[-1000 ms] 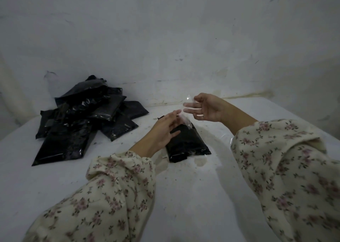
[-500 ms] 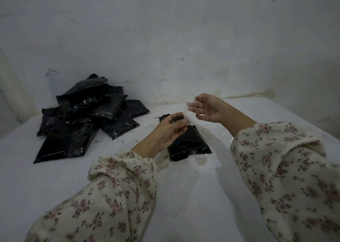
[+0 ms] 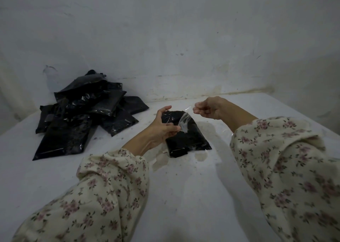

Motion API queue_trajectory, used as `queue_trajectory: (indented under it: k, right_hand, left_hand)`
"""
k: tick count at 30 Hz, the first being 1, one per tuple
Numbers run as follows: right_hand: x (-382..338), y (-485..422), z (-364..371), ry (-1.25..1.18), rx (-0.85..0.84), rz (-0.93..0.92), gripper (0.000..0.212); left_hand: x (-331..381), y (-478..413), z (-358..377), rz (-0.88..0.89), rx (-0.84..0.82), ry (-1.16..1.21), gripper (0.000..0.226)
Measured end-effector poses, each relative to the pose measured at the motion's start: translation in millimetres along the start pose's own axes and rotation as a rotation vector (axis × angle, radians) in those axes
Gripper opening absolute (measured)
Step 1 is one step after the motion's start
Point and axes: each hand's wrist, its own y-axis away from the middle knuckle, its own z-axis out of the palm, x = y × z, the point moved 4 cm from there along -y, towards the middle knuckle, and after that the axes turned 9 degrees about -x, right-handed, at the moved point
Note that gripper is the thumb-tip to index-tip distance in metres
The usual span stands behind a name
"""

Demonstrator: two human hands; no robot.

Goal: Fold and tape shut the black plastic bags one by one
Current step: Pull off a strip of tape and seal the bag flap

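Lying flat on the white surface (image 3: 184, 195) between the two hands, the black bag (image 3: 189, 138) had its far end under the left hand (image 3: 161, 127). This hand pinched one end of a strip of clear tape (image 3: 184, 121) between thumb and fingers, just above the bag. The right hand (image 3: 208, 109) was held to the right of the bag, its fingers curled and the tips closed on what seemed to be the other end of the tape (it was thin and hard to see). A pile of black bags (image 3: 82, 113) lay well apart at the left, near the wall (image 3: 184, 39).
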Motion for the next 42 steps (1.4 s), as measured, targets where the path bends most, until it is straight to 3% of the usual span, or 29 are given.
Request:
queue_trajectory:
  k: [5,8,15,28,30,37,42]
  right_hand:
    - [2.4,-3.4,6.6,0.026,-0.018,0.037,0.017]
    - [4.5,-1.1,5.4,-0.020,-0.046,0.068,0.005]
    - [11.7,5.5,0.0,-0.184,0.014,0.120,0.038]
    - [11.0,13.2,12.8,-0.498,0.163,0.040,0.041]
    - [8.5,13.0,3.4,-0.386,0.176,0.083,0.042]
    - [17.0,19.8,31.0,0.332,-0.186,0.263,0.039]
    - [21.7,20.9,47.6,0.335,-0.181,0.194,0.026]
  left_hand:
    - [4.8,4.3,-5.3,-0.023,-0.013,-0.086,0.086]
    - [4.7,9.2,-8.3,-0.002,0.001,-0.143,0.083]
    - [-1.8,7.0,-14.1,0.005,-0.026,-0.135,0.074]
    - [11.2,2.0,-13.1,0.073,0.049,-0.099,0.068]
    - [9.6,5.6,-20.6,0.101,0.087,-0.066,0.065]
    - [15.6,8.8,-12.1,0.273,0.248,-0.245,0.055]
    - [16.4,6.3,-4.4,0.294,0.253,-0.280,0.056]
